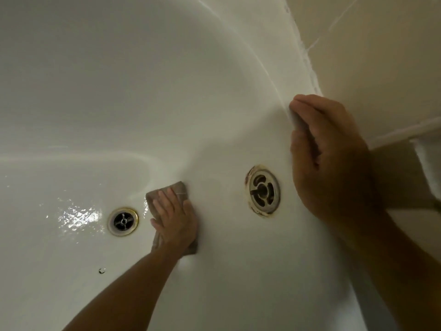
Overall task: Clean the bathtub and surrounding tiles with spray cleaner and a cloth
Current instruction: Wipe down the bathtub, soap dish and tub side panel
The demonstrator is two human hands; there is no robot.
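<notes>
White bathtub (119,80), wet floor, beige tiles (381,56) along its far-right rim. Left hand (175,219): fingers straight and close together, pressing a grey-brown cloth (177,188) flat on the tub floor between floor drain (123,221) and rust-ringed overflow fitting (262,191). Right hand (331,158): fingers curled over the right rim edge.

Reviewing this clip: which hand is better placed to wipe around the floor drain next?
Left. The left hand already presses the cloth flat beside the floor drain, while the right hand grips the tub rim.
</notes>
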